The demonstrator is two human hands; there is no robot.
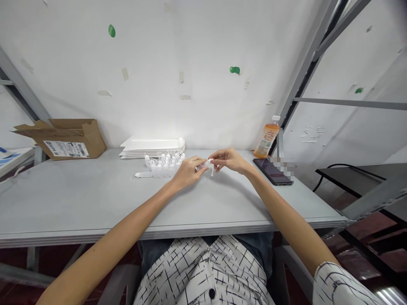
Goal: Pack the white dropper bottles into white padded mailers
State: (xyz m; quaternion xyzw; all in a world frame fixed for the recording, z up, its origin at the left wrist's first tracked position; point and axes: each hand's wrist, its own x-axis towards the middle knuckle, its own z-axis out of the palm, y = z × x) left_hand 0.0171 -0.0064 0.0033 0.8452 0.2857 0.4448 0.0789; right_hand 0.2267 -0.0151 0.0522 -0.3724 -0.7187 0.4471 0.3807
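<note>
My left hand (187, 173) is closed around a small white plastic piece (204, 165) just above the table. Opposite it, my right hand (231, 160) pinches at the near end of that piece, where a thin white string (213, 171) hangs down. Fingers cover much of the piece, so its full shape is hidden. Left of my left hand, several similar white bottle-shaped pieces (163, 166) with thin loops on top stand close together. One more white piece (143, 174) lies on its side with its loop pointing left.
Behind the pieces lies a stack of flat white sheets or folded boxes (152, 147). An open cardboard box (68, 140) stands at the back left of the grey table (79, 199). A bottle of orange drink (267, 137) and a dark phone (273, 171) are at the right.
</note>
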